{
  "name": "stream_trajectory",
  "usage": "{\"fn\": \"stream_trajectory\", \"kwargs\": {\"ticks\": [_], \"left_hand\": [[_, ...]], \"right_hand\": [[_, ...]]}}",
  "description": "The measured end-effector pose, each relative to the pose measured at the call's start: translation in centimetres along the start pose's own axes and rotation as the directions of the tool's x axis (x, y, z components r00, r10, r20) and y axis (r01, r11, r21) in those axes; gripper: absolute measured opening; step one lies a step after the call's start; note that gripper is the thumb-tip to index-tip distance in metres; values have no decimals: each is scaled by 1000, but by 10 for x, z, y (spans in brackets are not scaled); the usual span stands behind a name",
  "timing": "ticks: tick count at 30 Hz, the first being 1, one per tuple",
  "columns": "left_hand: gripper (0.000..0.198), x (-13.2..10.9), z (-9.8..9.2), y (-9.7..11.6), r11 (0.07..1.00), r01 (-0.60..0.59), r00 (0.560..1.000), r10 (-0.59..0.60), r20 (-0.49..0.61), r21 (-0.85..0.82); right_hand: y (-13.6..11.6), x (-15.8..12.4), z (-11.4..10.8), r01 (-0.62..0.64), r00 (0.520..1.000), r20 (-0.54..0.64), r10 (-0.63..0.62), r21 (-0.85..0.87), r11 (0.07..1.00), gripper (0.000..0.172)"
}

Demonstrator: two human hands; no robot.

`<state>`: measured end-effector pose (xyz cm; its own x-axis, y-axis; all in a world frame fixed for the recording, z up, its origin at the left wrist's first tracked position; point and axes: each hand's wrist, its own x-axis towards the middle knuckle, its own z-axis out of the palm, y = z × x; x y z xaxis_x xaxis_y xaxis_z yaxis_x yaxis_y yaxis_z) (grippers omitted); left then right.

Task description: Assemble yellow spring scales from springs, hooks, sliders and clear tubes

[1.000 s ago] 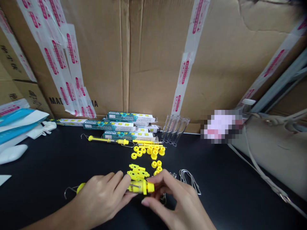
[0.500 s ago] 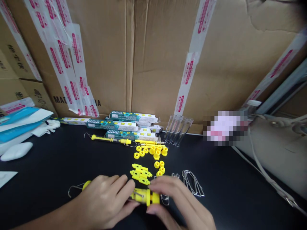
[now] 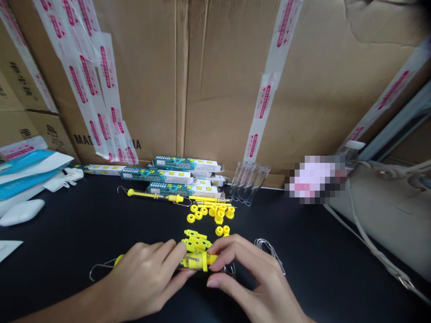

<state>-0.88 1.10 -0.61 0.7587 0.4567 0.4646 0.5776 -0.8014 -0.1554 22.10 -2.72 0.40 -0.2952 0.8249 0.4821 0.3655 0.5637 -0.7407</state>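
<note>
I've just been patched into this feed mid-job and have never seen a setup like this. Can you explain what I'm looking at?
There is no machine here. A person works with two bare hands, and the single picture comes from a camera worn on their head, looking forward and down.

The left hand grips the body of a yellow spring scale, whose wire hook sticks out to the left. The right hand pinches its yellow end.

They work over a black table. Just beyond the hands lie flat yellow pieces and small yellow caps, with bent wire loops to the right. Further back are a second spring scale, printed boxes and clear tubes, in front of taped cardboard cartons.
</note>
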Motion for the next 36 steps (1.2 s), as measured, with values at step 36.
{"fn": "stream_trajectory", "kwargs": {"ticks": [36], "left_hand": [[30, 3, -2, -1, 999, 28, 998, -25, -50, 45]], "right_hand": [[38, 18, -36, -143, 990, -68, 126, -473, 870, 19]]}}
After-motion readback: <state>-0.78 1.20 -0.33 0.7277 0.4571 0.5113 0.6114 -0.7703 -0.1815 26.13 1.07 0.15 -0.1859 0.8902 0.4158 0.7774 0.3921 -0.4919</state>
